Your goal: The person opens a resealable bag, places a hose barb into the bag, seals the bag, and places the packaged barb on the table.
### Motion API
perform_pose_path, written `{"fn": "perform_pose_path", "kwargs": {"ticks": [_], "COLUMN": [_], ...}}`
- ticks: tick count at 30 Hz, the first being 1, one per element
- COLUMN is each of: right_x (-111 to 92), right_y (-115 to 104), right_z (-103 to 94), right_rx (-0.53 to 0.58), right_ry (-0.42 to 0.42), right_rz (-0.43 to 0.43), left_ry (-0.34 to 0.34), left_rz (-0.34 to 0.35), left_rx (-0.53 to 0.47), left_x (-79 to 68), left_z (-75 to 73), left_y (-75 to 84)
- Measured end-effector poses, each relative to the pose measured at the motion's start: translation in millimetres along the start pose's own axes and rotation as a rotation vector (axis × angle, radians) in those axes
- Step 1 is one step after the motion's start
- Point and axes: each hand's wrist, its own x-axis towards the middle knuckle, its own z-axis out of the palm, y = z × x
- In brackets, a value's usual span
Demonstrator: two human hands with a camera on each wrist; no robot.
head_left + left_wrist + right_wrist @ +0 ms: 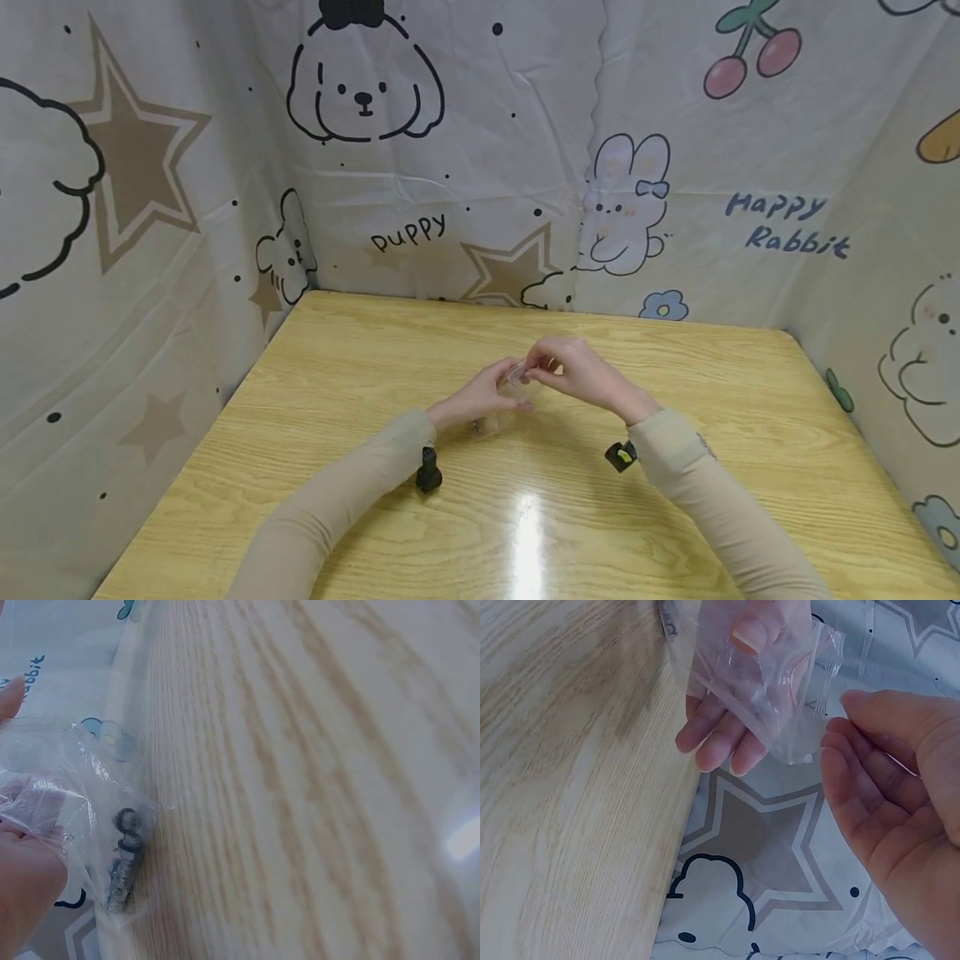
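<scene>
My left hand point(480, 393) holds a clear zip-top plastic bag point(810, 690), its thumb on the near side and its fingers spread behind the film. Small dark and silvery metal pieces point(129, 840), which look like screws or bolts, lie in the bottom corner of the bag, low over the table. My right hand point(573, 367) is raised at the zip end. In the right wrist view its fingers are loosely bent, with thumb tip and fingertips right beside the bag's edge. That edge shows unbroken, with no film between the fingertips.
The wooden table point(360, 350) spreads out around both hands. A printed cloth point(480, 167) with cartoon animals and stars hangs behind it and along both sides. Small black cameras point(428, 472) are worn at the wrists.
</scene>
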Motion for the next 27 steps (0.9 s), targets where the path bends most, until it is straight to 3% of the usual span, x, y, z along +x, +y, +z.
{"fn": "perform_pose_path", "kwargs": {"ticks": [11,27], "right_x": [-3.6,-12.2], "right_y": [7.2,20.9], "right_z": [-2.9,1.4], "right_rx": [-0.031,-0.004], "right_ry": [0.049,0.084], "right_rz": [0.009,0.096], "left_ry": [0.002,0.012], "left_rz": [-0.018,-0.011], "left_rx": [0.002,0.017], "left_x": [-1.5,-0.5], "left_z": [-0.2,-3.4], "left_y": [2.8,2.9]}}
